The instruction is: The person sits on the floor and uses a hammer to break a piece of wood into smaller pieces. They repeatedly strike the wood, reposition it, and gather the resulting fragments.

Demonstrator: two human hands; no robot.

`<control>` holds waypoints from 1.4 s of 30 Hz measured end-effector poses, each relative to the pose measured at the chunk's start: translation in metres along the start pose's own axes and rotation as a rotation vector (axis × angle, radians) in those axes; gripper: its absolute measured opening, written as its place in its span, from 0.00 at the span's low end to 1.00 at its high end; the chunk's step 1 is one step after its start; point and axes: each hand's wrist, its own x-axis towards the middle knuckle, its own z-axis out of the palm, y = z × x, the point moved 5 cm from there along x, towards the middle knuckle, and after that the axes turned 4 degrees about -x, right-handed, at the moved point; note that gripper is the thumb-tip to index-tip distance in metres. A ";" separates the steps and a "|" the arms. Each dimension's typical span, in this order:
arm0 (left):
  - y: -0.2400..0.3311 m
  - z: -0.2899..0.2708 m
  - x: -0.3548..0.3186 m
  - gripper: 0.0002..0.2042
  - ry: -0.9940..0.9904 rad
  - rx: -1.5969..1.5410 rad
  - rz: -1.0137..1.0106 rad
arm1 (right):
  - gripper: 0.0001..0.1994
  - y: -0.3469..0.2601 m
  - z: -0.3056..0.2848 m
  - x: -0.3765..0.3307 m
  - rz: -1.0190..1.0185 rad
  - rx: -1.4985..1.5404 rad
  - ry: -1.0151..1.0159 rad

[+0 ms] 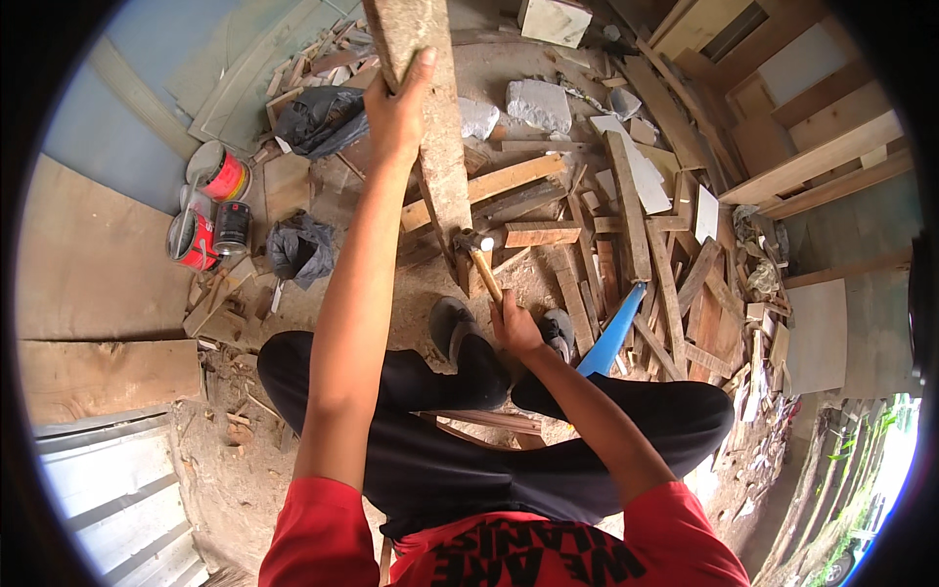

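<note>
My left hand (398, 112) is closed around the edge of a long, rough wooden plank (445, 147), its thumb lying along the face. The plank stands up from the floor between my feet and runs out past the top of the view. In my right hand (515, 325) is the wooden handle of a hammer (485, 266). The hammer's head is at the plank's lower end; whether it touches the wood I cannot tell. I sit with my knees spread, and my shoes are on either side of the handle.
Scrap boards (587, 254) lie heaped in front and to the right, with a blue tapering tool or strip (614, 333) by my right knee. Paint cans (196, 240) and black plastic bags (318, 119) are at the left. Pale blocks (538, 106) lie farther off.
</note>
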 end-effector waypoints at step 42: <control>0.054 0.078 -0.073 0.19 0.032 0.013 0.253 | 0.24 0.014 -0.082 -0.019 -0.016 -0.075 -0.212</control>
